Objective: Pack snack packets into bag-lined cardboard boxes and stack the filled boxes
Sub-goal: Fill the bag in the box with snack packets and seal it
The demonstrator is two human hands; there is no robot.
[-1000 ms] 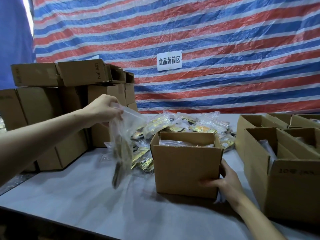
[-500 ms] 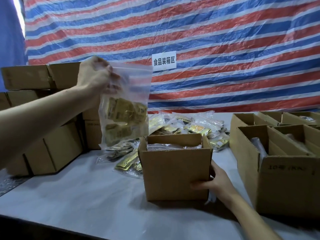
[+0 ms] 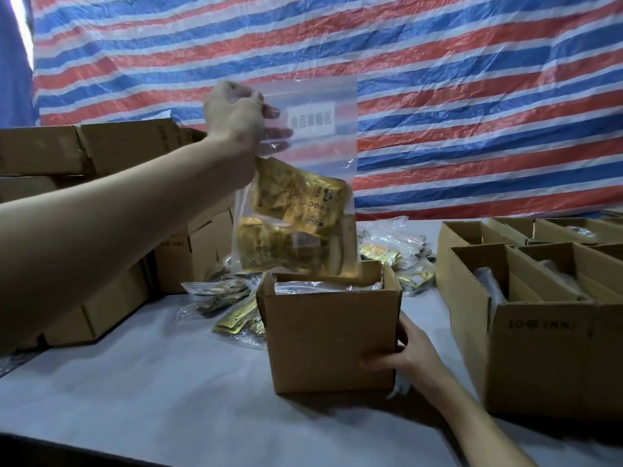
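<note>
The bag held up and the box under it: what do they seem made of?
The bag looks like thin clear plastic film: the striped backdrop shows through it. The packets inside seem shiny gold foil, going by their glints. The box appears plain matte brown cardboard, with raw cut edges.

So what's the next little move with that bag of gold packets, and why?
Probably lower the clear bag straight down into the open box. The left hand pinches it by the top, its bottom edge hangs right over the opening, and the right hand holds the box's side.
</note>
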